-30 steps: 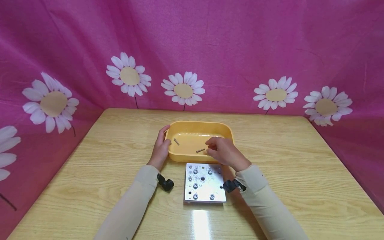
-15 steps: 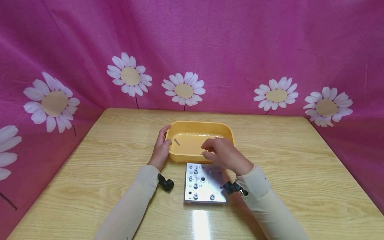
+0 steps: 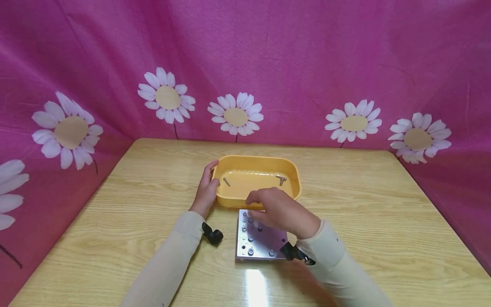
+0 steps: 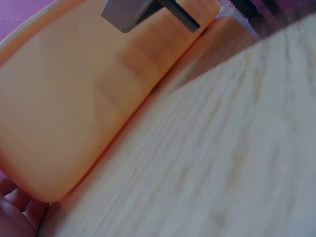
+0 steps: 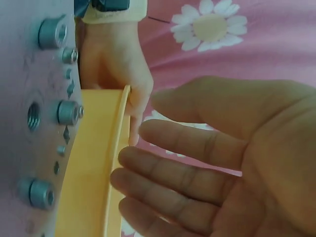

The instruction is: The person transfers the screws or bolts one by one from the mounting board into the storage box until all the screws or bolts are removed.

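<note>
My left hand (image 3: 205,192) grips the left end of a yellow plastic bin (image 3: 234,203), thumb at the rim and fingers outside the wall. Fingers of it show by the bin's wall (image 4: 59,123) in the left wrist view. A small bolt (image 3: 226,182) lies at the bin's left side, two crossed bolts (image 3: 281,179) at its right. My right hand (image 3: 281,211) hovers over a metal plate (image 3: 264,245) and the bin's near edge. In the right wrist view its fingers (image 5: 173,173) are loosely extended, thumb apart, holding nothing. Several socket-head bolts (image 5: 52,32) stand in the plate.
The bin and the plate sit close together on a wooden table (image 3: 364,204). A magenta curtain (image 3: 299,64) with daisies hangs behind and beside it. A black camera mount (image 3: 212,233) is strapped at the left wrist, another (image 3: 297,252) at the right.
My right hand has come out of the bin toward me and left, over the plate. Bolts at the bin's right side are uncovered. The left hand keeps its grip on the bin.
</note>
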Available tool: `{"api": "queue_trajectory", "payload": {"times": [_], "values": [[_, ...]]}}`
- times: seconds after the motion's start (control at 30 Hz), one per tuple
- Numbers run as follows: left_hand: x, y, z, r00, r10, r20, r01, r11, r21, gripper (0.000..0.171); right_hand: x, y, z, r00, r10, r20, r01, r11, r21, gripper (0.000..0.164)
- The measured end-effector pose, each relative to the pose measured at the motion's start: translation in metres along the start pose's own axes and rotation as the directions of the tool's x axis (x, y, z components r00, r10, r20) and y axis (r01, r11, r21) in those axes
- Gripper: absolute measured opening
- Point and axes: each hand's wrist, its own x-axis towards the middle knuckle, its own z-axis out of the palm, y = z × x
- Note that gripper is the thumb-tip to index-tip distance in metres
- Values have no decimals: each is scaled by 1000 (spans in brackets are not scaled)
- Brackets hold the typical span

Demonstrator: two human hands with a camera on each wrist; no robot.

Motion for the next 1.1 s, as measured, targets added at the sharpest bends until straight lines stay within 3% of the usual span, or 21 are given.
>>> {"api": "queue_trajectory", "payload": {"times": [0.23,0.47,0.73,0.9,1.1], "values": [[3,-7,2,999,33,-23,-33,999,32,61,-2,-8,5,998,-56,30,57,998,-40,22],[3,-7,2,999,52,-15,-52,999,6,62,-4,-12,11,993,-110,50,115,984,-133,17],[4,-8,2,998,65,-18,-65,998,23,62,-7,-21,22,988,-79,130,121,927,-354,23],[4,-8,1,998,66,-6,-66,998,4,63,-8,-24,24,985,-102,139,151,900,-410,20],[-12,17,3,999,47,26,-47,999,-10,65,-9,-24,24,981,-150,125,191,877,-440,14]]}}
